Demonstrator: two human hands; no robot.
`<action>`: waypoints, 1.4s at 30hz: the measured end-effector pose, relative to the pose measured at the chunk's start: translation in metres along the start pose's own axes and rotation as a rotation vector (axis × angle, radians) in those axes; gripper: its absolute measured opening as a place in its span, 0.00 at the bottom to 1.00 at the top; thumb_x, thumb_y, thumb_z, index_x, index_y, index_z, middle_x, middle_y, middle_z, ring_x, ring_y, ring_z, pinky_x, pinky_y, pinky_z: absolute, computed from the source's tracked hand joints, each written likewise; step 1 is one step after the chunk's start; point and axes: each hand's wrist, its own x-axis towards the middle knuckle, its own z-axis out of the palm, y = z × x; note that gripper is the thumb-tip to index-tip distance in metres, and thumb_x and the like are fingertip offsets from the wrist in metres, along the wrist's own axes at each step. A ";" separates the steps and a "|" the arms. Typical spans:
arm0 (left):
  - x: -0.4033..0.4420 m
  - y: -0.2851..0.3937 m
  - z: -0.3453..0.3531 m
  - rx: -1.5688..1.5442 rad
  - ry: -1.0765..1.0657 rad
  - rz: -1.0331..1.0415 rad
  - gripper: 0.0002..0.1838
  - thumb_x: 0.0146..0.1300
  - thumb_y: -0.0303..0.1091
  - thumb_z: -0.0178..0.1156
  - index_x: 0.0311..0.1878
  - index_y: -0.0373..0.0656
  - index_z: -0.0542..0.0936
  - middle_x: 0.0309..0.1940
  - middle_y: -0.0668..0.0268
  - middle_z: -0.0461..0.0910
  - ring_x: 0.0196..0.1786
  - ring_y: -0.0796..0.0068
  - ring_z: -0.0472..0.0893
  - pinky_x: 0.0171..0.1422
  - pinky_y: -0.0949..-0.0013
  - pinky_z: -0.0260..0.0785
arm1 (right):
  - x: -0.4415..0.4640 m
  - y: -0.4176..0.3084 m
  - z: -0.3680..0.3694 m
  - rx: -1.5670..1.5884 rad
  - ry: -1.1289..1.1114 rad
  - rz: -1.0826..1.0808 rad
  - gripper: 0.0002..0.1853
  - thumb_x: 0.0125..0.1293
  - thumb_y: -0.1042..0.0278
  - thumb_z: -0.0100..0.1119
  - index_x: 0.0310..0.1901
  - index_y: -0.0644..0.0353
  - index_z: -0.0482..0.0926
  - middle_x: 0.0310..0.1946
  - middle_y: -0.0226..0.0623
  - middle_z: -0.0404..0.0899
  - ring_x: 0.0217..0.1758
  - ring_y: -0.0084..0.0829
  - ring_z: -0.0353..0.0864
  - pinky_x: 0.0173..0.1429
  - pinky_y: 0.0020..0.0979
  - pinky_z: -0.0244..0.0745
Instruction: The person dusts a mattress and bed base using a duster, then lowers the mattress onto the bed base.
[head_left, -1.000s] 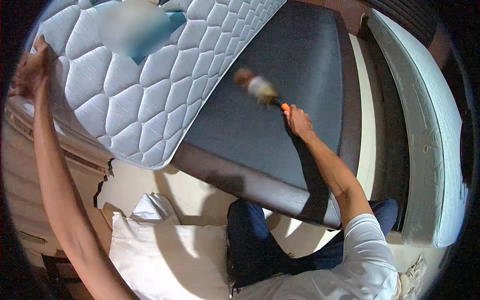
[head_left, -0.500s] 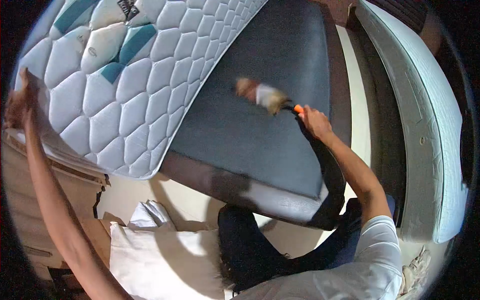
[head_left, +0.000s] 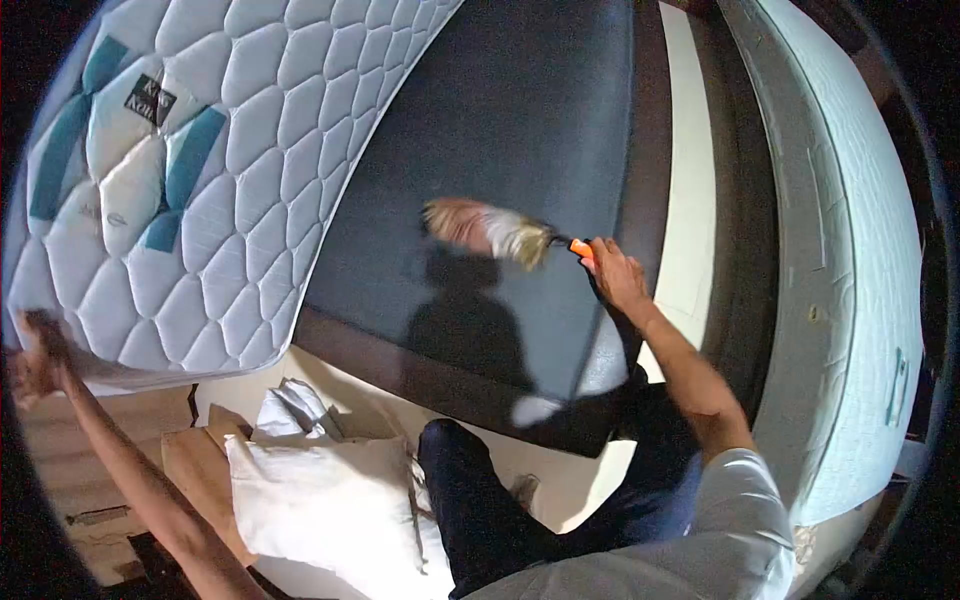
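My right hand [head_left: 618,273] is closed around the orange handle of a fluffy duster [head_left: 485,230]. Its brown, white and tan head is over the dark grey top of the bed base [head_left: 500,120]; whether it touches the surface I cannot tell. At the far left, my left hand [head_left: 42,362] grips the near corner of a white quilted mattress [head_left: 255,200], which is swung aside and lies partly across the base. Teal patches and a black label show on the mattress. The fingers of that hand are partly hidden in shadow.
A white pillow [head_left: 320,490] lies by my knee, with a cardboard piece [head_left: 190,470] beside it. Along the right, another mattress [head_left: 860,250] stands on its side. A strip of pale floor [head_left: 690,180] runs between it and the bed base.
The duster has swept left and slightly nearer to me across the base. In view, the mattress and my left hand appear lower and further left, partly because my head has turned.
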 end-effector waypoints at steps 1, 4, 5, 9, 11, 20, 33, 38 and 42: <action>-0.003 0.002 -0.009 0.005 0.046 0.020 0.43 0.52 0.72 0.46 0.57 0.42 0.72 0.57 0.49 0.70 0.59 0.49 0.70 0.55 0.48 0.62 | -0.002 0.004 -0.001 -0.003 -0.014 0.005 0.14 0.66 0.56 0.49 0.45 0.57 0.68 0.36 0.48 0.75 0.35 0.55 0.78 0.35 0.49 0.75; -0.002 0.011 -0.040 0.004 0.151 0.059 0.42 0.53 0.72 0.46 0.57 0.42 0.72 0.57 0.49 0.70 0.59 0.49 0.70 0.55 0.48 0.62 | -0.008 0.014 0.016 0.151 0.080 0.208 0.12 0.65 0.60 0.51 0.42 0.59 0.68 0.38 0.50 0.73 0.37 0.54 0.75 0.37 0.48 0.71; 0.000 0.016 -0.050 0.004 0.171 0.068 0.42 0.53 0.72 0.46 0.57 0.42 0.72 0.57 0.49 0.70 0.59 0.49 0.70 0.55 0.48 0.62 | -0.011 0.015 0.007 0.158 0.074 0.211 0.12 0.65 0.60 0.51 0.42 0.59 0.68 0.38 0.50 0.73 0.37 0.54 0.75 0.37 0.48 0.71; 0.014 0.035 -0.081 0.004 0.198 0.092 0.42 0.53 0.72 0.46 0.56 0.43 0.72 0.57 0.49 0.70 0.59 0.49 0.70 0.55 0.49 0.62 | -0.020 0.024 -0.012 0.191 0.111 0.097 0.11 0.66 0.62 0.50 0.45 0.59 0.69 0.38 0.52 0.71 0.37 0.57 0.74 0.37 0.48 0.72; 0.020 0.042 -0.095 0.015 0.190 0.097 0.41 0.54 0.71 0.46 0.56 0.43 0.72 0.58 0.49 0.69 0.59 0.49 0.70 0.55 0.49 0.62 | -0.026 0.025 -0.008 0.221 0.145 0.223 0.12 0.66 0.62 0.50 0.46 0.59 0.69 0.39 0.50 0.71 0.38 0.54 0.75 0.38 0.47 0.72; 0.030 0.086 -0.140 -0.004 0.013 0.046 0.37 0.57 0.67 0.44 0.58 0.46 0.70 0.62 0.46 0.63 0.63 0.48 0.66 0.57 0.48 0.60 | -0.051 0.062 -0.010 0.120 0.067 0.154 0.16 0.63 0.64 0.54 0.51 0.57 0.71 0.38 0.46 0.72 0.37 0.47 0.77 0.32 0.39 0.76; 0.014 0.088 -0.138 0.054 0.037 0.013 0.39 0.59 0.71 0.36 0.62 0.50 0.66 0.65 0.54 0.62 0.63 0.52 0.66 0.55 0.49 0.58 | -0.066 0.142 -0.007 0.281 0.073 0.151 0.11 0.63 0.70 0.52 0.45 0.64 0.69 0.34 0.50 0.71 0.37 0.54 0.73 0.41 0.45 0.69; 0.005 0.049 -0.110 0.135 0.094 0.019 0.38 0.60 0.71 0.35 0.63 0.53 0.67 0.64 0.58 0.64 0.62 0.58 0.67 0.55 0.50 0.58 | -0.057 0.160 -0.056 0.281 -0.264 0.237 0.16 0.67 0.60 0.46 0.49 0.61 0.70 0.39 0.52 0.73 0.44 0.55 0.73 0.46 0.45 0.69; 0.001 0.053 -0.097 0.124 0.105 0.042 0.38 0.60 0.71 0.34 0.63 0.55 0.66 0.64 0.59 0.64 0.62 0.61 0.68 0.56 0.50 0.57 | -0.069 0.177 -0.047 0.341 -0.336 0.165 0.16 0.66 0.59 0.48 0.48 0.62 0.70 0.40 0.51 0.73 0.43 0.55 0.74 0.45 0.45 0.70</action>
